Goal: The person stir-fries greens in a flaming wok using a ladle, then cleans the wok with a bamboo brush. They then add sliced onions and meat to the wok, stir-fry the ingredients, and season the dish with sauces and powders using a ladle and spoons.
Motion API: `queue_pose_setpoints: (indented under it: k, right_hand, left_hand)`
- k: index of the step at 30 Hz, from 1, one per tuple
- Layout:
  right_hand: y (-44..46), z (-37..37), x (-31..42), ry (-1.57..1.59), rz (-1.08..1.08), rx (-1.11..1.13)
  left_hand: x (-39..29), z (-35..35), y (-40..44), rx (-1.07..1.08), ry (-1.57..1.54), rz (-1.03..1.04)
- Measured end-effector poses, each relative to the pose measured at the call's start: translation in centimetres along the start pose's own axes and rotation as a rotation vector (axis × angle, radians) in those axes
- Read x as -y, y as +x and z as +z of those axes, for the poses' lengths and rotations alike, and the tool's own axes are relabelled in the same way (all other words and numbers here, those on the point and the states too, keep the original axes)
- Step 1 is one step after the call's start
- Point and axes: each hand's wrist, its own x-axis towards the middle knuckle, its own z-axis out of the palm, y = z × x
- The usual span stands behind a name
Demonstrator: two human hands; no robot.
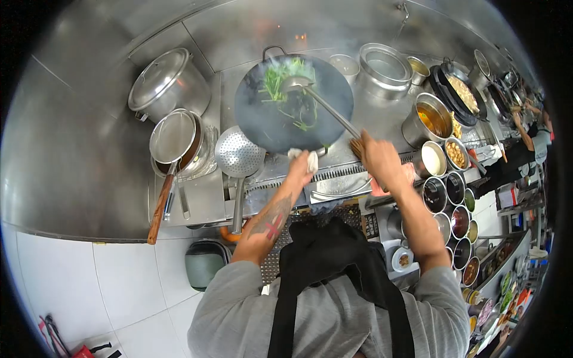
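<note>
A dark wok (256, 119) sits on the stove with steam rising from it. Chopped green vegetables (274, 80) lie toward its far side, and a few strands trail to the middle. My left hand (302, 171) is closed on a folded white cloth (311, 161) at the wok's near rim, by the loop handle; the cloth hides how much of the handle it grips. My right hand (380, 158) is wrapped round the handle of a metal ladle (296, 83), whose bowl hangs over the greens. Just beside that hand is a brown bristle brush (356, 148).
A perforated skimmer (240, 152), a wooden-handled strainer (173, 136) and a lidded pot (170, 83) stand to the left. On the right are a pot of orange liquid (433, 122), several sauce containers (434, 194) and another pan (462, 92). Another person (519, 146) works at far right.
</note>
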Motion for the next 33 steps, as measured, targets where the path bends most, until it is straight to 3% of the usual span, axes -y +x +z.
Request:
queue_pose_setpoints:
  k: [3,5,6,8,9,12,14,16,18,20,21,23,24,26,28,30,33]
  right_hand:
    - [-5.4,1.9,-1.7,0.17,0.131,-0.005]
    - [-7.1,2.6,-3.7,0.422,0.2,0.166]
    - [-5.5,-2.5,-2.4,0.176,0.247,0.248]
    - [-4.2,-9.1,-3.5,0.163,0.099,0.247]
    - [-4.2,-12.6,-3.1,0.011,0.061,0.292]
    - [-4.8,-17.6,-2.3,-0.039,0.037,0.429]
    - [-4.6,-14.1,-2.7,-0.025,0.013,0.418]
    - [-2.5,-5.1,-5.9,-0.061,-0.055,0.362]
    - [1.0,3.1,-7.5,0.226,0.008,0.296]
    - [3.7,8.0,-7.4,1.145,0.61,0.546]
    - [4.9,8.9,-5.9,1.158,0.598,0.548]
    - [4.8,11.4,-1.6,1.133,0.654,0.243]
    - [5.4,10.4,0.9,0.89,0.602,0.208]
    - [7.9,10.5,-0.1,0.953,0.594,0.334]
    - [10.2,7.9,-3.4,1.476,0.784,0.508]
    - [10.3,7.0,-4.1,1.559,0.76,0.535]
    - [11.6,8.4,-3.2,1.012,0.45,0.292]
  left_hand:
    - [-0.9,1.2,-2.8,0.016,-0.082,0.078]
    - [-3.0,2.4,1.1,0.016,-0.077,0.058]
    - [-3.9,2.6,3.1,0.07,-0.073,0.076]
    - [-4.6,2.3,6.9,0.051,-0.111,0.101]
    - [-5.0,2.6,7.1,0.047,-0.136,0.117]
    - [-5.3,2.3,2.6,0.193,-0.257,-0.007]
    - [-5.7,1.8,-2.8,0.231,-0.278,-0.013]
    - [-4.1,0.1,-5.4,0.255,-0.288,-0.042]
    - [-2.8,-2.2,-6.4,0.186,-0.136,0.008]
    - [-1.9,-4.2,-7.7,0.184,-0.169,0.015]
    - [-1.7,-5.0,-9.0,0.106,-0.216,0.055]
    - [-0.9,-6.5,-11.4,0.015,-0.253,0.073]
    - [-0.8,-7.4,-12.7,0.076,-0.318,0.09]
    - [-0.7,-8.6,-14.1,0.136,-0.365,0.109]
    - [-0.2,-9.8,-15.2,0.171,-0.346,0.146]
    - [-1.0,-8.4,-16.4,0.18,-0.323,0.144]
    - [-1.8,-5.0,-15.4,0.277,-0.242,0.061]
